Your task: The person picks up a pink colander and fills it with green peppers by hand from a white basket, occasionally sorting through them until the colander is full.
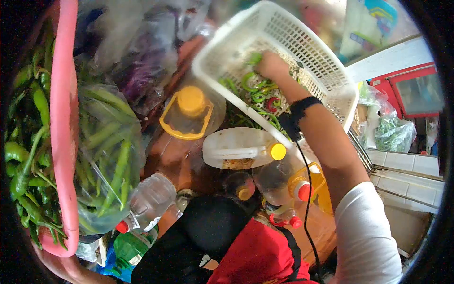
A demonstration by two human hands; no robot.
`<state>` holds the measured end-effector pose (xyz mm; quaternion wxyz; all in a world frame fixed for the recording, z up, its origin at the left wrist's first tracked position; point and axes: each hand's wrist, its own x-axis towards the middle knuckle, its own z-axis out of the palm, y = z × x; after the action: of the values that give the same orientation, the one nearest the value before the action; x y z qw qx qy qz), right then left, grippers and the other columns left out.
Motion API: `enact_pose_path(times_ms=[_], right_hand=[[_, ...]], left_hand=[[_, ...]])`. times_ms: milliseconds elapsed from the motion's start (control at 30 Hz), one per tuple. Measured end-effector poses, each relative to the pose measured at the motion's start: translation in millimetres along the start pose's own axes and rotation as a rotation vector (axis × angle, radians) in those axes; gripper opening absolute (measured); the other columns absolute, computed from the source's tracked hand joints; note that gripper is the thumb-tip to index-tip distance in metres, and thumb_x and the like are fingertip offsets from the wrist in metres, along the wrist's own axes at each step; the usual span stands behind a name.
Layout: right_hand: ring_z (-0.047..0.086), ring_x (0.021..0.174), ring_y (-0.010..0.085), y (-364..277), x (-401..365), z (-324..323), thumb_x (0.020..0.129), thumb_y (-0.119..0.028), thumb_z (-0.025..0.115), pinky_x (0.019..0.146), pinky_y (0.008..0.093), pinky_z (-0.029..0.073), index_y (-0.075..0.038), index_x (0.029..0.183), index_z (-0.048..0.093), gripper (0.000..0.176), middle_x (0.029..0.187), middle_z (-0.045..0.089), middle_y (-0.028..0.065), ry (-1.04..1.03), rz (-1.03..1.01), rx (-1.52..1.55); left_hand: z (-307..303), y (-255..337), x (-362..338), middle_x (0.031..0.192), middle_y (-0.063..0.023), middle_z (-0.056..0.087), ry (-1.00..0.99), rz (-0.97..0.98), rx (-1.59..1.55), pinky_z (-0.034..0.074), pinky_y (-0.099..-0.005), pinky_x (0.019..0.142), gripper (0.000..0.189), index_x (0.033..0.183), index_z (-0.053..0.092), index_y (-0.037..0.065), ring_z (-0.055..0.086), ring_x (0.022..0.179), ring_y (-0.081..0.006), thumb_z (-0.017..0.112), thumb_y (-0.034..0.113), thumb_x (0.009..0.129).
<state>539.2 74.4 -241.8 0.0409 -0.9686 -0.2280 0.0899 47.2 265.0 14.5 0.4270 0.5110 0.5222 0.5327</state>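
Note:
My right hand (pixel 273 67) reaches into a white plastic basket (pixel 222 78), its fingers closed around a green pepper (pixel 254 58) that shows at the fingertips. Below it, several curled green peppers (pixel 257 90) and a red one (pixel 273 103) lie on a pale, grainy layer in the basket. At the far left is a pink-rimmed basket (pixel 64 123) full of long green peppers (pixel 34 165). My left forearm (pixel 75 272) passes beneath that basket at the bottom left; the left hand itself is hidden.
A clear bag of green pods (pixel 106 156) lies beside the pink rim. Between the baskets stand a jug with a yellow handle (pixel 187 113), a whitish jug (pixel 231 149) and several plastic bottles (pixel 151 199). A black cable (pixel 308 213) hangs from my right wrist strap (pixel 305 108).

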Motion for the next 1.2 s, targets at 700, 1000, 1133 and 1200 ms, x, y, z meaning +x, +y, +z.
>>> enact_pose_path(times_ms=[700, 1000, 1133, 1200], right_hand=[[0.056, 0.072, 0.0202, -7.3, -106.0, -117.6, 0.076, -0.017, 0.058, 0.065, 0.0364, 0.049, -0.004, 0.116, 0.041, 0.045, 0.096, 0.055, 0.0125, -0.55, -0.332, 1.832], [0.056, 0.056, 0.0146, -80.6, -169.3, -275.4, 0.078, -0.019, 0.053, 0.049, 0.0239, 0.048, -0.007, 0.112, 0.047, 0.037, 0.071, 0.058, 0.0064, -0.637, -0.396, 1.815], [0.058, 0.071, 0.0151, -101.1, -186.7, -335.3, 0.073, -0.012, 0.056, 0.056, 0.0253, 0.048, -0.004, 0.118, 0.041, 0.048, 0.102, 0.051, 0.0114, -0.83, -0.513, 1.12], [0.059, 0.074, 0.0175, -105.9, -202.6, -342.2, 0.072, -0.015, 0.056, 0.063, 0.0299, 0.049, -0.005, 0.116, 0.043, 0.047, 0.096, 0.056, 0.0118, -0.35, -0.732, 1.01]], left_hand=[[-28.0, -6.5, 17.1, 0.118, -0.0118, 0.045, -0.486, -0.18, -0.267, 0.035, -0.0411, 0.094, 0.057, 0.125, 0.033, 0.001, 0.045, 0.105, -0.0253, 0.05, 0.008, 0.071], [32.1, 59.8, -77.4, 0.076, -0.0111, 0.054, -0.286, -0.546, -0.151, 0.046, -0.0319, 0.066, 0.023, 0.081, 0.054, -0.006, 0.054, 0.07, -0.022, 0.052, 0.006, 0.061], [16.3, 69.6, -107.4, 0.1, -0.0087, 0.052, -0.628, -0.964, -0.298, 0.043, -0.0355, 0.079, 0.067, 0.123, 0.033, 0.003, 0.053, 0.089, -0.0221, 0.051, 0.003, 0.059], [27.1, 92.3, -135.1, 0.113, -0.0096, 0.046, -0.587, -0.966, -0.232, 0.038, -0.0369, 0.088, 0.074, 0.129, 0.027, 0.005, 0.048, 0.102, -0.0219, 0.052, 0.003, 0.06]])
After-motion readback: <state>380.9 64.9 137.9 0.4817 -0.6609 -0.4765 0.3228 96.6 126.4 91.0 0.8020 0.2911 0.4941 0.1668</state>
